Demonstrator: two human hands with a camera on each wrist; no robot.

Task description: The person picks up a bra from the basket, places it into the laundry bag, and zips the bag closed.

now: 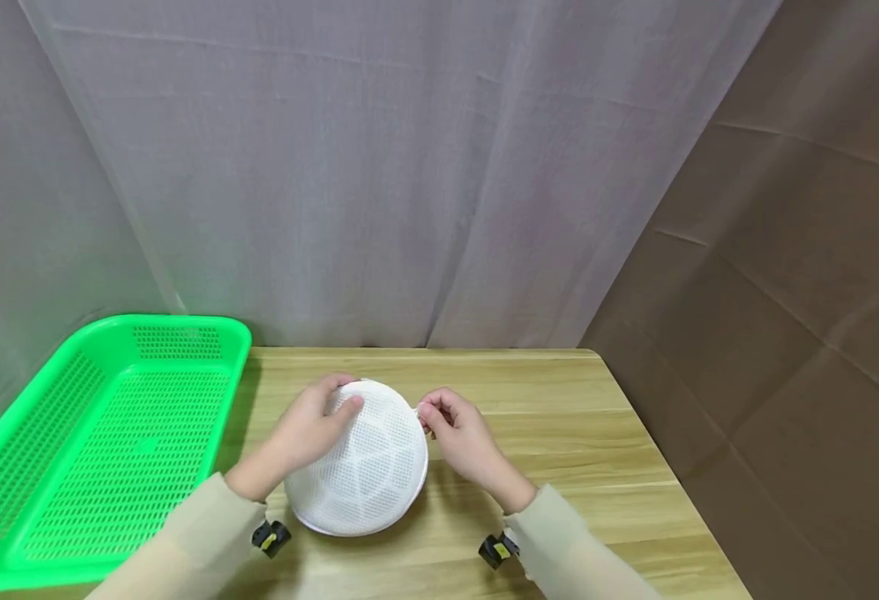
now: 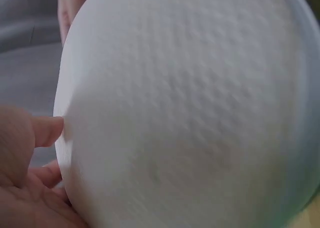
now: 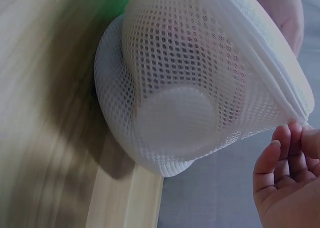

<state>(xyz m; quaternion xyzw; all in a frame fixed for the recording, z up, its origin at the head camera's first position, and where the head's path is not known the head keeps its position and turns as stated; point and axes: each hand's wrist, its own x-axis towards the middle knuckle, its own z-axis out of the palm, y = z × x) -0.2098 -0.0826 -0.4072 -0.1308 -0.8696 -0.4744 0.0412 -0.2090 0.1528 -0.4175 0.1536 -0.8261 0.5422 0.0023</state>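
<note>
A round white mesh laundry bag (image 1: 367,475) is held up over the wooden table, its flat face toward the head camera. My left hand (image 1: 310,429) grips its upper left edge, thumb lying on the mesh face and fingers behind. At the upper right rim, my right hand (image 1: 460,435) pinches a small bit of the edge between thumb and fingers; whether it is a zip pull cannot be made out. In the right wrist view the bag's mesh side (image 3: 180,42) bulges below a white banded rim (image 3: 265,62), with a pale round patch on it.
A large green plastic basket (image 1: 217,433) with slotted walls stands on the left of the wooden table (image 1: 559,433). Grey cloth (image 1: 334,183) hangs behind the table, and brown cloth (image 1: 799,333) hangs along the right side.
</note>
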